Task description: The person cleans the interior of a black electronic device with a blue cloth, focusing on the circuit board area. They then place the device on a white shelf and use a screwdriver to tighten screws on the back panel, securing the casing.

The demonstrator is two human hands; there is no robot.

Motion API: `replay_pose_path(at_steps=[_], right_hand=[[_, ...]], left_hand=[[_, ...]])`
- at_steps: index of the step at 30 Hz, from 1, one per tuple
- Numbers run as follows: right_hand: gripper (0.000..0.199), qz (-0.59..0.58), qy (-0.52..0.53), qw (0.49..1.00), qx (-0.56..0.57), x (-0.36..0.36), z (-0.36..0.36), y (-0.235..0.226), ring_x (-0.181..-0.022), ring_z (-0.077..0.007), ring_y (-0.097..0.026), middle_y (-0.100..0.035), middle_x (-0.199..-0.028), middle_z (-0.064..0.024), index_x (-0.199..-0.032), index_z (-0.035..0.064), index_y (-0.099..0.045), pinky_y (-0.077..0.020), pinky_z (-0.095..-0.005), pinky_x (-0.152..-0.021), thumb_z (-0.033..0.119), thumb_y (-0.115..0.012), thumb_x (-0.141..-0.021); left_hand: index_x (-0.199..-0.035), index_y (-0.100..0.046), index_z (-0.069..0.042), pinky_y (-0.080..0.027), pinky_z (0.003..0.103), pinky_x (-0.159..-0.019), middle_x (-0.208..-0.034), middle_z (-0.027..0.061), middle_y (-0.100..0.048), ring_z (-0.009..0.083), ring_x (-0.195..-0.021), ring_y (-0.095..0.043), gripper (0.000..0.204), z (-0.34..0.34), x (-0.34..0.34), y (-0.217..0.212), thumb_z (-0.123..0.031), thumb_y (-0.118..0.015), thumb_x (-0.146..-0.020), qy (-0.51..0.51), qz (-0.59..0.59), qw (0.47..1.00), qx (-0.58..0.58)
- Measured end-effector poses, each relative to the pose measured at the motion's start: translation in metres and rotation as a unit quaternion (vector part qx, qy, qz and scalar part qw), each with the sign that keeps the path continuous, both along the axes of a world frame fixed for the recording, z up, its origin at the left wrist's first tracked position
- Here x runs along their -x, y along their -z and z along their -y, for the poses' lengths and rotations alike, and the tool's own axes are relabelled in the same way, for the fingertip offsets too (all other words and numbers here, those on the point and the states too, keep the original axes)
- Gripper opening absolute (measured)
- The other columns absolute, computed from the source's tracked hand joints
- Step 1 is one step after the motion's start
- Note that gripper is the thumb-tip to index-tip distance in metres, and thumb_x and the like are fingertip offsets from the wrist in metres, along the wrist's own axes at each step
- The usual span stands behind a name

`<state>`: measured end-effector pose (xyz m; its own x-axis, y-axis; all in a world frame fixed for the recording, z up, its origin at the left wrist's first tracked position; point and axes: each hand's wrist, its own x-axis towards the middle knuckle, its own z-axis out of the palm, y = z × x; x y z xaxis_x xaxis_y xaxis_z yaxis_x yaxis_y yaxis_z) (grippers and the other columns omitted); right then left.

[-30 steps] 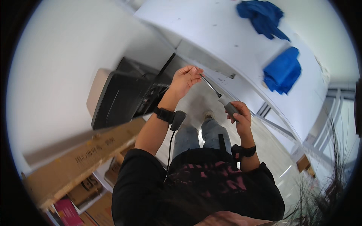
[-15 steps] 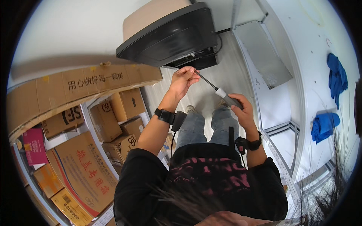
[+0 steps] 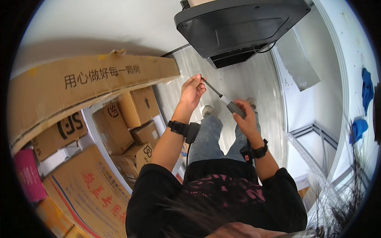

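Note:
In front of my body I hold a screwdriver with a grey handle, a pale collar and a long dark shaft. It slants from the upper left down to the right. My right hand is closed round the handle. At the other end, my left hand pinches the tip of the shaft between thumb and fingers. Whether a small bit or screw sits at the tip is hidden by those fingertips. Both wrists carry dark straps with small black devices.
Beyond my hands stands a large black machine with a cable. A long cardboard box lies atop the left shelf, above several stacked cartons. White metal shelving runs along the right, with blue cloths and a grey panel.
My view has shifted, so the black machine now appears farther right and higher. Both hands keep hold of the screwdriver, and my feet show more plainly below it.

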<state>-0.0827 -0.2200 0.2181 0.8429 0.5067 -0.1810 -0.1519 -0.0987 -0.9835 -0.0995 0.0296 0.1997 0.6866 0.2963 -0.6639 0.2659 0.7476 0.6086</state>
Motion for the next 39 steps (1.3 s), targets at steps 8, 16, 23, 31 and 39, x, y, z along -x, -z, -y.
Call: replay_pose_path(at_steps=[8,16,23,31,39], right_hand=[[0.04,-0.168,0.14,0.975,-0.049,0.052,-0.048,0.04,-0.089,-0.0102,-0.056,-0.06,-0.105,-0.0047,-0.126,0.0025,-0.054,-0.0464,-0.0252,-0.079,0.006,-0.066,-0.088],[0.037,-0.16,0.187,0.967,-0.065,0.036,-0.068,0.074,-0.088,-0.0094,-0.056,-0.06,-0.108,-0.0034,-0.126,0.0051,-0.058,-0.0458,-0.0239,-0.074,0.006,-0.064,-0.09],[0.036,-0.151,0.205,0.963,-0.093,0.036,-0.082,0.084,-0.088,-0.0091,-0.056,-0.061,-0.109,-0.0043,-0.125,0.0058,-0.059,-0.0456,-0.0234,-0.075,0.008,-0.065,-0.09],[0.039,-0.093,0.206,0.972,-0.06,0.04,-0.093,0.096,-0.079,-0.0088,-0.06,-0.062,-0.106,-0.0036,-0.129,0.0056,-0.056,-0.0435,-0.0213,-0.062,0.005,-0.061,-0.09],[0.038,-0.085,0.217,0.971,-0.06,0.036,-0.092,0.088,-0.096,-0.0144,-0.059,-0.063,-0.108,-0.0071,-0.123,0.0054,-0.06,-0.0458,-0.0276,-0.084,0.007,-0.067,-0.085]], left_hand=[[-0.104,-0.065,-0.007,-0.05,0.022,-0.063,-0.089,0.0005,-0.065,0.0066,-0.068,-0.058,0.023,-0.016,-0.021,0.039,-0.028,-0.066,-0.094,0.031,0.015,0.999,0.022],[-0.104,-0.067,-0.008,-0.05,0.022,-0.067,-0.086,0.0006,-0.067,0.0095,-0.073,-0.061,0.014,-0.038,-0.045,0.064,-0.019,-0.063,-0.096,0.126,0.002,0.967,-0.22],[-0.125,-0.053,-0.003,-0.053,0.029,-0.071,-0.116,0.0105,-0.059,0.017,-0.089,-0.063,0.051,-0.065,-0.067,0.069,0.002,-0.073,-0.078,0.175,0.135,0.8,-0.558],[-0.108,-0.059,-0.003,-0.054,0.03,-0.07,-0.1,0.0092,-0.059,0.0189,-0.085,-0.063,0.04,-0.061,-0.083,0.061,0.004,-0.075,-0.072,0.195,0.152,0.725,-0.642],[-0.105,-0.061,-0.002,-0.054,0.029,-0.061,-0.085,0.0089,-0.063,0.0181,-0.065,-0.065,0.037,-0.063,-0.084,0.076,0.006,-0.075,-0.071,0.165,0.15,0.751,-0.622]])
